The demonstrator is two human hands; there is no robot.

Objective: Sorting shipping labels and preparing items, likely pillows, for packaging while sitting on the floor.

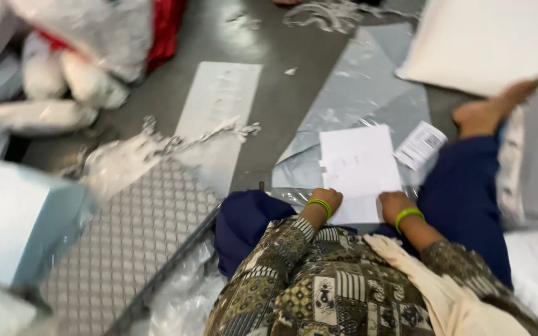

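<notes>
white paper sheet (359, 168) lay on a grey plastic mailer (356, 93), its near edge pinched by left hand (327, 200) and right hand (393, 204), nothing packed yet.

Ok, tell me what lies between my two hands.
In the head view, the lower part of the white paper sheet lies between the left hand and the right hand. Both hands rest at its lower corners.
</notes>
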